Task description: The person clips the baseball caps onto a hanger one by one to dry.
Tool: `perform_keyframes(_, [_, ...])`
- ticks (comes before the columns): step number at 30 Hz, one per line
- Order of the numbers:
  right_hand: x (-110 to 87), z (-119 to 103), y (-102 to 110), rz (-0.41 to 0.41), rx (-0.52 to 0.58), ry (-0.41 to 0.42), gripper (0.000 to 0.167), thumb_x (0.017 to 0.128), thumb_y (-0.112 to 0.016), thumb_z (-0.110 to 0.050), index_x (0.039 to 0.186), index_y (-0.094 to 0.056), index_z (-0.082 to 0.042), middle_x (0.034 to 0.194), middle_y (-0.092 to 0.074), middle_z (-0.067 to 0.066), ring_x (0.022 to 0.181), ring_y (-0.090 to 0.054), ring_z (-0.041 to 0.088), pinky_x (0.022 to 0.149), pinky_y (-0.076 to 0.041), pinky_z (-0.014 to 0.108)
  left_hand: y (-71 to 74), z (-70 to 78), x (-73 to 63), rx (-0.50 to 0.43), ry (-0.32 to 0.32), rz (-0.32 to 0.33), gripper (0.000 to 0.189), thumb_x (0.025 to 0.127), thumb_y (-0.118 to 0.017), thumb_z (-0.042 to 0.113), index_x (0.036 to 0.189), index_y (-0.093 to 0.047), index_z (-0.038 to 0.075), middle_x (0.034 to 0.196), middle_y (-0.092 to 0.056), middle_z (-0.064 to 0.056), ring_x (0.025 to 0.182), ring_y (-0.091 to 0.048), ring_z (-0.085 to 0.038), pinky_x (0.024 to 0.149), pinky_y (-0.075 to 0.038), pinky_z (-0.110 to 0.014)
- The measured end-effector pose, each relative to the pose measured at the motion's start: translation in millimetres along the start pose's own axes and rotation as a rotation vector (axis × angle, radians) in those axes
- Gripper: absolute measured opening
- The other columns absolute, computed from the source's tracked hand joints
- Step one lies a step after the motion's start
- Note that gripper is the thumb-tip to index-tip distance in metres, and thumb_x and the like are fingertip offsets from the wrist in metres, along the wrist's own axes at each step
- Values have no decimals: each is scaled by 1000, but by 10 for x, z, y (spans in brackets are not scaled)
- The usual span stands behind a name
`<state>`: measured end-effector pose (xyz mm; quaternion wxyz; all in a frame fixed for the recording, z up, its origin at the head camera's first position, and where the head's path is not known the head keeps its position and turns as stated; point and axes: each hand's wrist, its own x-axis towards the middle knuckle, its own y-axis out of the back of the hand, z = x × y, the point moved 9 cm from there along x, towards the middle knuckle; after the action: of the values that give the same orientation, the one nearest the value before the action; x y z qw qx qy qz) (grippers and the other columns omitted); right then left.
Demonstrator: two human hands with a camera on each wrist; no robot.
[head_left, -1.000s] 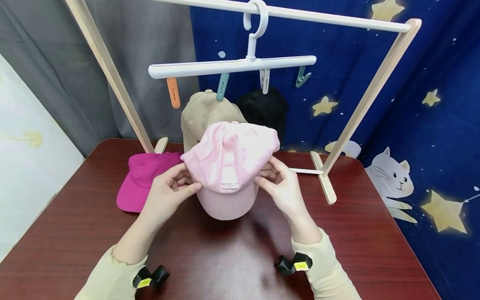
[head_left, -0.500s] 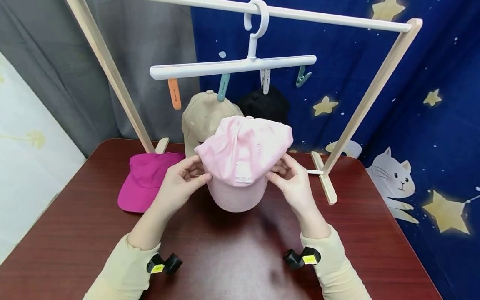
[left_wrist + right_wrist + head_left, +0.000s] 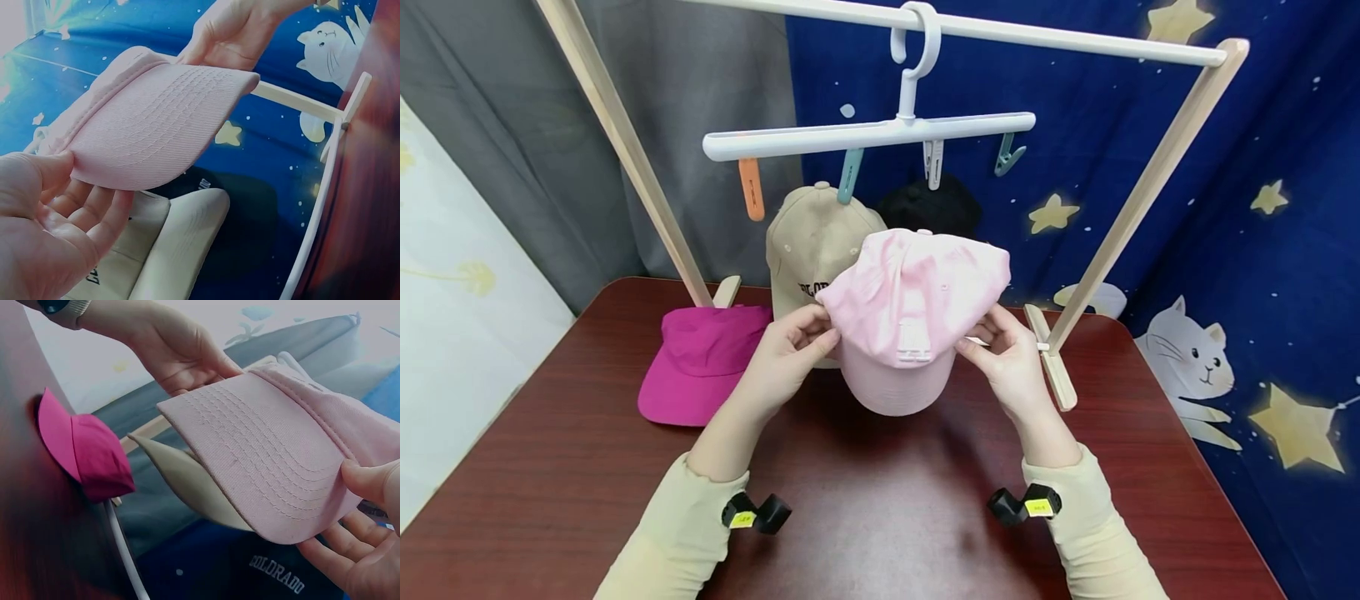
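A light pink baseball cap [image 3: 917, 292] is held up in front of the rack, its brim tilted down toward me. My left hand [image 3: 790, 354] pinches its left side between thumb and fingers. On the opposite side my right hand [image 3: 1007, 358] grips the cap the same way. In the left wrist view the stitched brim [image 3: 156, 125] shows, with the left hand [image 3: 56, 212] at its edge. The right wrist view shows the right hand's thumb on top and fingers under the brim [image 3: 262, 456]. A beige cap [image 3: 816, 237] with dark lettering is partly hidden behind the pink one.
A white hanger [image 3: 872, 133] with an orange clip [image 3: 751, 189], a teal clip [image 3: 849, 176], a white clip [image 3: 933, 164] and a green clip [image 3: 1008, 155] hangs from the rack's bar [image 3: 1075, 42]. Behind is a black cap [image 3: 932, 208]. A magenta cap [image 3: 700, 362] lies left on the table [image 3: 880, 517].
Both hands have carried the pink cap to the right and slightly upward, tilting still similar. More of the beige cap, including its lettering, now shows. The other caps have stayed put.
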<state>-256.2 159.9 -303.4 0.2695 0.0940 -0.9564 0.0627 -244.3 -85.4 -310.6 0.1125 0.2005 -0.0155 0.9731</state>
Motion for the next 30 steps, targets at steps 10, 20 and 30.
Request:
perform_keyframes(10, [44,3,140,-7,-4,30,57,79,-53,27,121,-62,-11,103,-65,5,90,-63,16,78,-52,24,-226,-130,87,-120,58,-112,33,92,-51,-11,124,-44,-10,111,-58,-14,97,-60,-17,84,-52,-34])
perform_keyframes(20, [49,14,282,-20,-89,30,57,79,-58,25,128,-58,-5,107,-62,8,95,-63,17,81,-52,26,-356,-222,116,-178,62,-159,33,94,-46,-11,127,-42,-13,114,-58,-17,102,-58,-15,84,-52,-35])
perform_keyframes(30, [53,96,382,-62,-33,-61,55,81,-57,24,128,-58,-5,109,-64,9,96,-63,20,80,-53,31,-447,-206,154,-154,52,-175,36,94,-48,-9,130,-42,-12,117,-58,-23,103,-57,-14,84,-50,-31])
